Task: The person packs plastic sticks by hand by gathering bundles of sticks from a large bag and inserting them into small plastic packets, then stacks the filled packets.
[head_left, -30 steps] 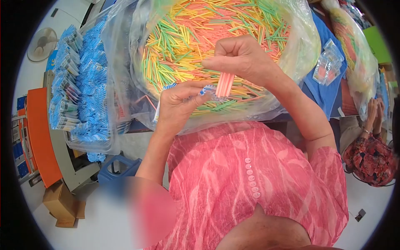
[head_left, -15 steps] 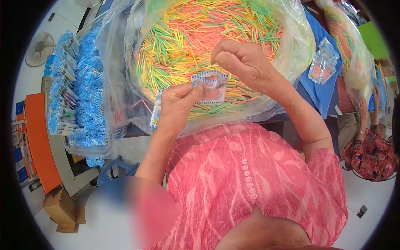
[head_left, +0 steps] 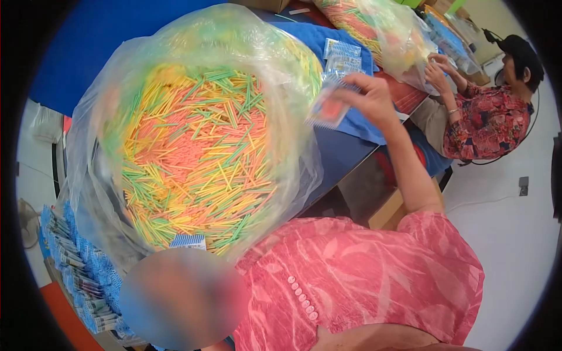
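My right hand [head_left: 364,99] pinches a small clear packet [head_left: 329,110] with a blue striped edge and pink sticks inside. It hangs over a blue cloth [head_left: 366,127], where other such packets [head_left: 342,57] lie. A big clear bag [head_left: 88,137] to the left stands open, full of short pink, yellow and green sticks [head_left: 193,155]. My left hand is under a blurred patch at the lower left, so its fingers do not show. Just above that patch, a blue striped packet [head_left: 188,241] sticks out at the bag's near edge.
Many blue striped packets [head_left: 76,275] are heaped at the lower left. At the upper right, a person [head_left: 489,120] sits with both hands at another bag of coloured sticks [head_left: 389,38]. An orange panel [head_left: 64,316] shows at the lower left edge.
The view has turned to the right. My right hand has moved from above the sticks to the blue cloth and now holds the packet that was in my left hand. My left hand has gone behind the blur.
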`<control>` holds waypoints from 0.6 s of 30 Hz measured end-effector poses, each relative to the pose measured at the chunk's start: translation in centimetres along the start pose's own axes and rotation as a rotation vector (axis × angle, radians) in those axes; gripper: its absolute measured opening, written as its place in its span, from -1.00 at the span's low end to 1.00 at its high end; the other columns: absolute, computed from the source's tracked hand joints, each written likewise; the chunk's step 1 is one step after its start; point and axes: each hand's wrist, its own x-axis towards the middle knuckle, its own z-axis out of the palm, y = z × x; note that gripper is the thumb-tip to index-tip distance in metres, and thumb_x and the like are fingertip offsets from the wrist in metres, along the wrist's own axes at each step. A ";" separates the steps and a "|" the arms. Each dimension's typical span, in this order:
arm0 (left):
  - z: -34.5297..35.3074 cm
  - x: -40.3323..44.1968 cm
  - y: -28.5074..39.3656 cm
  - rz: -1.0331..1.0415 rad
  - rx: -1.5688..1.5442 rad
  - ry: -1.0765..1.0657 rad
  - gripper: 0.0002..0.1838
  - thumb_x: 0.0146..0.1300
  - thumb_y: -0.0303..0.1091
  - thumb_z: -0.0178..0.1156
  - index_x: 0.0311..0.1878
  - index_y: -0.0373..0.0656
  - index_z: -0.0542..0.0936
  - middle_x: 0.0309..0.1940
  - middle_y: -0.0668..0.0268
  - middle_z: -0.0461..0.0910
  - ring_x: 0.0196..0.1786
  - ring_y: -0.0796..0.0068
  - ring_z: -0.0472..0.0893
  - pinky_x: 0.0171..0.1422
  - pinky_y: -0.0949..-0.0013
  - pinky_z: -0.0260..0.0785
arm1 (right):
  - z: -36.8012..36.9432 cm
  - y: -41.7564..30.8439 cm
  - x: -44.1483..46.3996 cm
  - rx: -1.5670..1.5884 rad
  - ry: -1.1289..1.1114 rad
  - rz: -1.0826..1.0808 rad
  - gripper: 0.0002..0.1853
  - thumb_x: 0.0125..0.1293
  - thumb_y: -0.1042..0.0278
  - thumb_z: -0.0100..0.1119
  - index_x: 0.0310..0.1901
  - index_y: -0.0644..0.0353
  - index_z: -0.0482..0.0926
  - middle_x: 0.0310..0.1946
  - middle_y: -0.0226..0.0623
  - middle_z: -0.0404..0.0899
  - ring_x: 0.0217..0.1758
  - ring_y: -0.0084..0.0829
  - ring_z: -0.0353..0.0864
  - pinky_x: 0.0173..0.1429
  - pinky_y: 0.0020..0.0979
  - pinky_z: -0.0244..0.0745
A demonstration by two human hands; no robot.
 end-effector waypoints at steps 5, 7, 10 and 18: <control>0.8 -0.9 -1.2 -0.122 0.093 -0.069 -0.55 -0.14 -0.48 0.44 -0.11 -0.35 0.57 -0.28 0.17 0.53 -0.16 0.14 0.49 -0.02 0.23 0.36 | -3.0 6.6 2.5 -0.327 -0.042 0.086 -0.83 0.12 0.48 0.36 -0.23 0.29 0.66 -0.31 -0.35 0.65 -0.28 -0.55 0.59 -0.16 -0.47 0.48; 0.7 -1.5 -1.7 -0.161 0.098 -0.078 -0.54 -0.16 -0.47 0.45 -0.12 -0.34 0.56 -0.29 0.18 0.52 -0.19 0.16 0.49 -0.04 0.24 0.36 | -3.2 7.3 2.9 -0.595 0.044 -0.132 -0.81 0.08 0.48 0.38 -0.24 0.28 0.65 -0.29 -0.30 0.64 -0.24 -0.44 0.60 -0.14 -0.41 0.49; 0.7 -1.2 -1.4 -0.201 -0.026 -0.052 -0.56 -0.17 -0.49 0.45 -0.14 -0.34 0.56 -0.35 0.19 0.52 -0.26 0.23 0.50 -0.08 0.26 0.37 | -0.8 5.0 4.5 -0.789 0.207 -0.485 -0.78 0.01 0.47 0.42 -0.27 0.27 0.64 -0.25 -0.21 0.61 -0.17 -0.24 0.59 -0.09 -0.31 0.49; 1.4 -2.1 -3.2 -0.233 -0.068 0.076 -0.68 -0.13 -0.49 0.45 -0.27 -0.22 0.57 -0.44 0.28 0.57 -0.28 0.28 0.55 -0.11 0.25 0.31 | 16.3 -4.7 6.3 -0.260 -0.353 -0.662 -0.87 0.13 0.40 0.33 -0.32 0.24 0.62 -0.34 -0.24 0.56 -0.21 -0.20 0.58 -0.18 -0.29 0.47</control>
